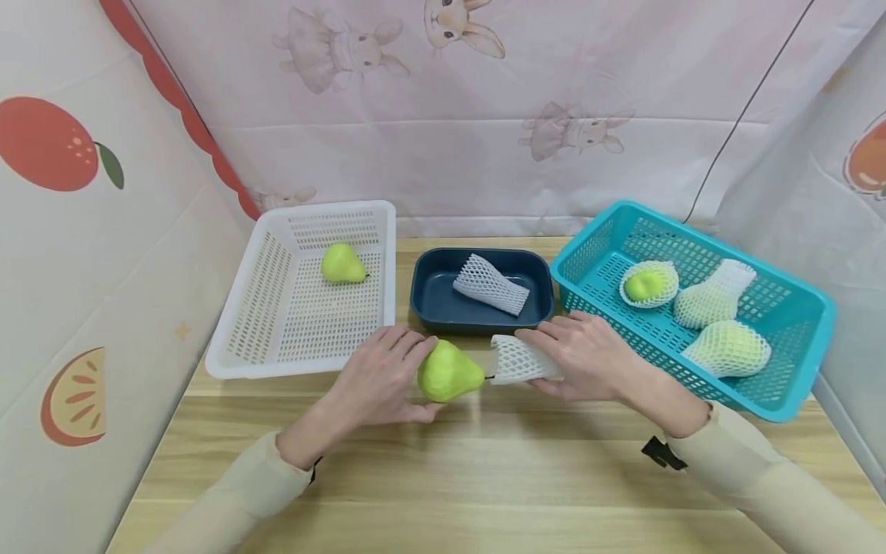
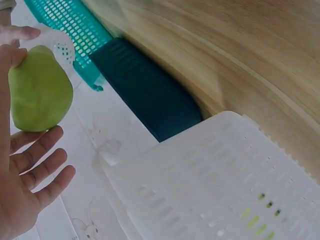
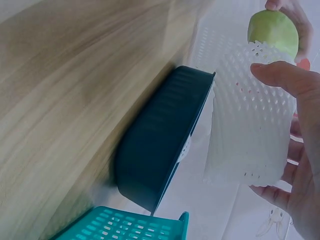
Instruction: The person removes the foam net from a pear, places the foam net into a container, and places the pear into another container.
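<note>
My left hand (image 1: pixel 388 377) holds a green pear (image 1: pixel 448 372) between thumb and fingers, its stem pointing right. In the left wrist view the pear (image 2: pixel 41 90) sits between the thumb and the fingertips. My right hand (image 1: pixel 588 354) grips a white foam net sleeve (image 1: pixel 519 360), whose open end faces the pear. The stem tip reaches the sleeve's mouth, while the pear's body is outside it. In the right wrist view the sleeve (image 3: pixel 250 120) lies between thumb and fingers, with the pear (image 3: pixel 274 31) beyond it.
Behind the hands stands a dark blue tray (image 1: pixel 432 296) with another foam sleeve (image 1: pixel 490 285) in it. A white basket (image 1: pixel 238 308) at left holds one bare pear (image 1: pixel 342 264). At right, a teal basket (image 1: pixel 806 346) contains several sleeved pears (image 1: pixel 730 350).
</note>
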Tool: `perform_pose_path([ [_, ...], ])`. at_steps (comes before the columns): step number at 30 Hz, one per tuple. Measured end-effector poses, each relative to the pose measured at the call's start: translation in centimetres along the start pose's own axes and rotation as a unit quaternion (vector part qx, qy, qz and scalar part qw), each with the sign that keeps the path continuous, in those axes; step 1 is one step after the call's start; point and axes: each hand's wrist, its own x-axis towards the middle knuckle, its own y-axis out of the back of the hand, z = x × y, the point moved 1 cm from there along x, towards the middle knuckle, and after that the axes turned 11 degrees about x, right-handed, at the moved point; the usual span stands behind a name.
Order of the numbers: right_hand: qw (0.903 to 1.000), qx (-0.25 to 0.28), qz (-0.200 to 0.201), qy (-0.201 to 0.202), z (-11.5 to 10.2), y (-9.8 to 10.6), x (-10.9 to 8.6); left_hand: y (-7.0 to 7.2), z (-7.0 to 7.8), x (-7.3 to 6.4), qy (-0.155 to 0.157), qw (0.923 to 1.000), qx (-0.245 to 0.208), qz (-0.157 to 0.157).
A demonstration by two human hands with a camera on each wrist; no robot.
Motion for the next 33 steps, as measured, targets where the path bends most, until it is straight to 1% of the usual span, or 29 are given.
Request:
perform_pose_path([
  [8, 0.9993, -0.008, 0.035, 0.009, 0.9, -0.2, 0.8, 0.2, -0.3, -0.8, 0.006, 1.0, -0.006, -0.001],
  [21, 0.9926, -0.034, 0.105, 0.051, 2.4, -0.9, 2.4, 0.3, -0.6, -1.4, 0.006, 0.9999, -0.005, 0.011],
  [26, 0.9909, -0.044, 0.116, 0.052, 2.9, -1.3, 3.7, 0.3, -0.6, -1.5, 0.007, 0.9998, -0.004, 0.018],
  [33, 0.9892, -0.067, 0.116, 0.059, 3.7, -2.0, 5.6, 0.2, -0.6, -1.5, 0.008, 0.9998, -0.002, 0.02],
])
